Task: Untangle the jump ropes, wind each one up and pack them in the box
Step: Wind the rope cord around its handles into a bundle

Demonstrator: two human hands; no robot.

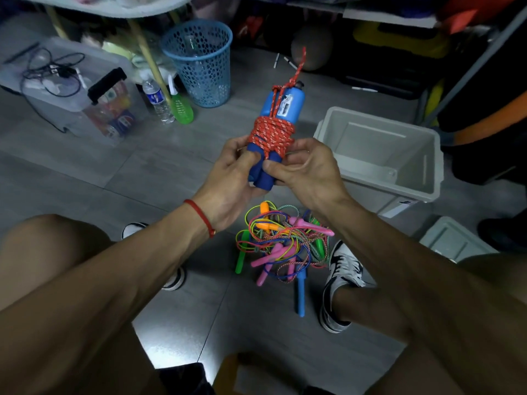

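A jump rope with two blue handles (281, 109) is held upright in front of me, its red speckled cord (271, 135) wound tightly round the handles, one loose end sticking up. My left hand (228, 178) grips the lower ends of the handles from the left. My right hand (305, 169) pinches the bundle at the lower right, just below the windings. On the floor below lies a tangled heap of jump ropes (282, 243) with orange, pink, green and blue handles. An open grey box (422, 178) stands to the right with nothing visible inside.
A blue mesh basket (199, 61) stands at the back beside a water bottle (158, 99) and a green bottle. A clear storage bin (71, 89) with cables on it is at left. A grey lid (453, 240) lies at right. My feet flank the heap.
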